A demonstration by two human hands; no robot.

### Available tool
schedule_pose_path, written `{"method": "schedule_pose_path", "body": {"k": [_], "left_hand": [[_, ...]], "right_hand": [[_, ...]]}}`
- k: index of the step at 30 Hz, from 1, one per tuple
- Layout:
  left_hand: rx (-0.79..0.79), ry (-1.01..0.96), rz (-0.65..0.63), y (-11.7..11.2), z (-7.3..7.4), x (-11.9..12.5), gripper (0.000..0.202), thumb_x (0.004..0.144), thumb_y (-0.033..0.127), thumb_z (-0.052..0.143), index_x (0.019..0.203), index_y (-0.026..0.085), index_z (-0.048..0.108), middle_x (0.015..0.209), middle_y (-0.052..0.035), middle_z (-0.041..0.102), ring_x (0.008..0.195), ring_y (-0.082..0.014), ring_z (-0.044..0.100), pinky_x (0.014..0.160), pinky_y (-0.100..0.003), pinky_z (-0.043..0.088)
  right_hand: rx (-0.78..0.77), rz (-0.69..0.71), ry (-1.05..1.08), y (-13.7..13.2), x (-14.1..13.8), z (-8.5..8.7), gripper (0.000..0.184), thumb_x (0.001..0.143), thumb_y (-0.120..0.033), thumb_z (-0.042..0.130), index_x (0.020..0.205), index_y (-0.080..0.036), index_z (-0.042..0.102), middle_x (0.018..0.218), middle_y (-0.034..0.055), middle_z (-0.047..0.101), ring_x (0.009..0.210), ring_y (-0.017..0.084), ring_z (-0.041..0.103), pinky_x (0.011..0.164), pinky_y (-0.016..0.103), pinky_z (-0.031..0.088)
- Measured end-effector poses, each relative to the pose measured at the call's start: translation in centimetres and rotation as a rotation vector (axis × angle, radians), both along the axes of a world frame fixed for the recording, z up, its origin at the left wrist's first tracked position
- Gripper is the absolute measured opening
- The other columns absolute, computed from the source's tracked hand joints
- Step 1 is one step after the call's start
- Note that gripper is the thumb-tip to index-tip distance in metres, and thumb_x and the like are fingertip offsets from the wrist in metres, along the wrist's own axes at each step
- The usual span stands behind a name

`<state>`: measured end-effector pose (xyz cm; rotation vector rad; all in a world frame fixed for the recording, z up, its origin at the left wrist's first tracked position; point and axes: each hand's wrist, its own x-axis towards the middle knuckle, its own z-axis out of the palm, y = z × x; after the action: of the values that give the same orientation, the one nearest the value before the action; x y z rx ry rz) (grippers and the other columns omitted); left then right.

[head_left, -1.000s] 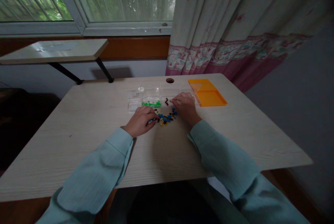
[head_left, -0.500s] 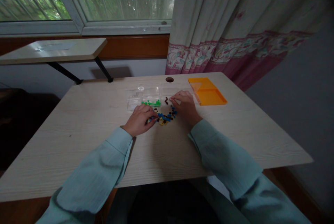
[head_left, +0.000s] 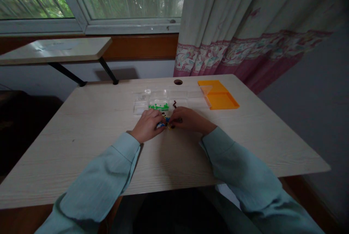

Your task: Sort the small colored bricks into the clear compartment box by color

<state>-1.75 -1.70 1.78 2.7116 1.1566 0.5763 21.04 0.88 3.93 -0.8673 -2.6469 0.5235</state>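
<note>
A small heap of blue, yellow and dark pieces (head_left: 167, 122) lies on the pale wooden table (head_left: 109, 143), mostly covered by my hands. My left hand (head_left: 148, 125) rests at the heap's left side with fingers curled onto the pieces. My right hand (head_left: 188, 120) lies over the heap's right side, fingers pinched down among the pieces. What either hand holds is hidden. Just behind them stands a clear compartment box (head_left: 152, 100) with green pieces (head_left: 158, 107) in one cell and a few dark pieces (head_left: 174, 104) in another.
An orange lid or tray (head_left: 219, 95) lies at the back right of the table, beside a round cable hole (head_left: 178, 82). A second small table (head_left: 54, 50) stands behind at the left under the window. A patterned curtain (head_left: 240, 26) hangs at the right.
My right hand has moved from the clear box back and left onto the heap of pieces. My left hand has stayed at the heap.
</note>
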Motion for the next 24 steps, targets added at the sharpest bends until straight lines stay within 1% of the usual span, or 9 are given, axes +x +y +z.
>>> {"method": "schedule_pose_path", "body": {"k": [3,6,8,11,14,18,24], "left_hand": [[-0.004,-0.003,0.0,0.0,0.1,0.0,0.017,0.088,0.037,0.061,0.096,0.023,0.066,0.098,-0.0067,0.06,0.098,-0.0251,0.05,0.082,-0.039,0.038],[-0.009,-0.001,0.003,0.0,0.2,0.0,0.017,0.089,0.036,0.059,0.096,0.023,0.066,0.098,-0.0064,0.06,0.098,-0.0246,0.05,0.084,-0.04,0.039],[-0.01,-0.005,0.008,-0.1,0.3,0.0,0.017,0.09,0.036,0.058,0.097,0.022,0.066,0.099,-0.006,0.06,0.099,-0.0243,0.05,0.085,-0.04,0.039],[-0.001,-0.006,0.009,-0.2,0.4,0.0,0.018,0.09,0.036,0.057,0.1,0.022,0.064,0.099,-0.006,0.06,0.099,-0.0242,0.05,0.084,-0.039,0.039],[0.016,0.01,0.008,-0.2,0.3,0.1,0.021,0.09,0.038,0.058,0.102,0.023,0.064,0.1,-0.0065,0.059,0.098,-0.0249,0.05,0.083,-0.04,0.038],[0.037,0.04,0.031,-0.3,0.0,0.5,0.024,0.089,0.042,0.06,0.1,0.022,0.065,0.099,-0.0073,0.06,0.098,-0.0259,0.05,0.081,-0.04,0.038],[0.044,0.036,0.019,-0.4,0.1,0.8,0.018,0.093,0.035,0.056,0.1,0.022,0.066,0.099,-0.0071,0.061,0.098,-0.0248,0.051,0.081,-0.039,0.037]], "right_hand": [[-0.032,-0.01,-0.007,-0.3,0.4,0.8,0.013,0.08,-0.016,0.069,0.089,-0.021,0.076,0.085,0.0045,0.071,0.084,0.017,0.062,0.08,0.029,0.046],[-0.081,0.004,-0.062,-0.5,0.6,1.2,0.015,0.079,-0.015,0.068,0.09,-0.021,0.077,0.084,0.0038,0.071,0.084,0.017,0.062,0.078,0.028,0.045],[-0.09,0.01,-0.1,-0.5,0.5,1.0,0.017,0.078,-0.013,0.068,0.09,-0.021,0.077,0.083,0.0031,0.071,0.082,0.016,0.062,0.077,0.027,0.045],[-0.064,0.008,-0.114,-0.4,0.4,0.6,0.017,0.077,-0.012,0.068,0.089,-0.02,0.076,0.083,0.0034,0.07,0.082,0.016,0.062,0.078,0.027,0.045],[-0.037,-0.004,-0.101,-0.3,0.3,0.2,0.017,0.078,-0.011,0.067,0.089,-0.02,0.076,0.085,0.0043,0.07,0.084,0.017,0.062,0.079,0.027,0.045],[-0.039,-0.032,-0.118,0.0,0.3,0.1,0.017,0.078,-0.01,0.066,0.089,-0.018,0.077,0.084,0.0056,0.071,0.082,0.017,0.062,0.077,0.027,0.045],[-0.025,-0.086,-0.14,0.2,0.3,-0.1,0.017,0.079,-0.012,0.066,0.091,-0.018,0.076,0.087,0.0063,0.071,0.084,0.017,0.062,0.079,0.027,0.043]]}}
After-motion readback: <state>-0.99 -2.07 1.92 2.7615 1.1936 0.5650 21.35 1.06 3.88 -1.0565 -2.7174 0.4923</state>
